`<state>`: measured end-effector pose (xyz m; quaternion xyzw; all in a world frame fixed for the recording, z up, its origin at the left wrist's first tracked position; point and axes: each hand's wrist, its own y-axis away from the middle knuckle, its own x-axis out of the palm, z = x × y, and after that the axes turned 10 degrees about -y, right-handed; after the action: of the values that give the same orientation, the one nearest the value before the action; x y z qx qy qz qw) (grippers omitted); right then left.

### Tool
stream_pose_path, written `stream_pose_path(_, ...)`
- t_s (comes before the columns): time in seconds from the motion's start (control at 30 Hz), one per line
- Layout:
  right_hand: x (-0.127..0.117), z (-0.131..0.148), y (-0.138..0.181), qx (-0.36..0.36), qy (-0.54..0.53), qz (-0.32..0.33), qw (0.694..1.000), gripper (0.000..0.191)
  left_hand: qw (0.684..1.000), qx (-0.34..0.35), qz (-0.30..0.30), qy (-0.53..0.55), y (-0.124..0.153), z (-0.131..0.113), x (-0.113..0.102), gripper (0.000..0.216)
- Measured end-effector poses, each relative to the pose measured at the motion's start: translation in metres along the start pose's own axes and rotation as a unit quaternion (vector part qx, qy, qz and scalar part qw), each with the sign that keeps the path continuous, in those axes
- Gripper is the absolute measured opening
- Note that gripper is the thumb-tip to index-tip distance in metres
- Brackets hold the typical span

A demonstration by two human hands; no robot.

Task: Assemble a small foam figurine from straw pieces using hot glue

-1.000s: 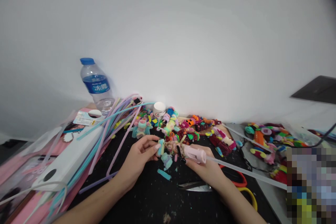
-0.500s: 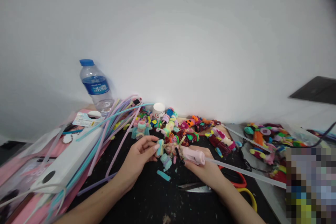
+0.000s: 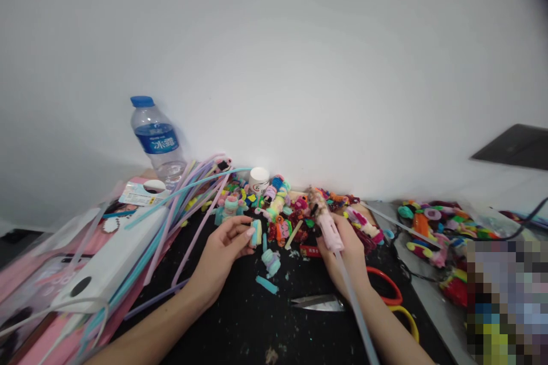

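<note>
Between the thumb and fingers of my left hand point(image 3: 229, 244) is a small fuzzy piece striped blue, yellow and white point(image 3: 256, 232). My right hand point(image 3: 349, 256) is wrapped round a pink hot glue gun point(image 3: 329, 229), its crusted brown nozzle end tilted up and away. A long translucent glue stick point(image 3: 357, 308) sticks out of the gun's back end. On the black mat point(image 3: 257, 331) between my hands lie a small teal and lilac fuzzy figure part point(image 3: 270, 262) and a short blue strip point(image 3: 267, 284). Scissors point(image 3: 319, 302) with red and yellow handles lie partly under my right forearm.
Colourful fuzzy figures point(image 3: 280, 205) crowd the mat's back edge around a white tub point(image 3: 259, 180). Long pipe cleaners point(image 3: 184, 194) and a white box point(image 3: 115, 262) lie left, below a water bottle point(image 3: 156, 140). More fuzzy pieces point(image 3: 428, 228) lie at right, against the wall side.
My right hand has drawn the glue gun away from the striped piece, to the right, and turned its nozzle upward. The glue stick swung down towards me. My left hand moved slightly left.
</note>
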<state>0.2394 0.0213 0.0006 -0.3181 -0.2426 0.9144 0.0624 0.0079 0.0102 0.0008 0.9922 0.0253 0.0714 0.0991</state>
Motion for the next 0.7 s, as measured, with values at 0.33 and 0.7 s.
stream_pose_path(0.33, 0.005, -0.027, -0.003, 0.045, 0.237, -0.048, 0.969, 0.041, 0.999, 0.017, -0.02, 0.024, -0.001, 0.003, -0.002, 0.028)
stream_pose_path(0.7, 0.002, -0.021, -0.003, 0.041, 0.25, -0.059, 0.966, 0.047, 0.999, 0.024, -0.011, 0.019, -0.001, 0.005, -0.002, 0.029)
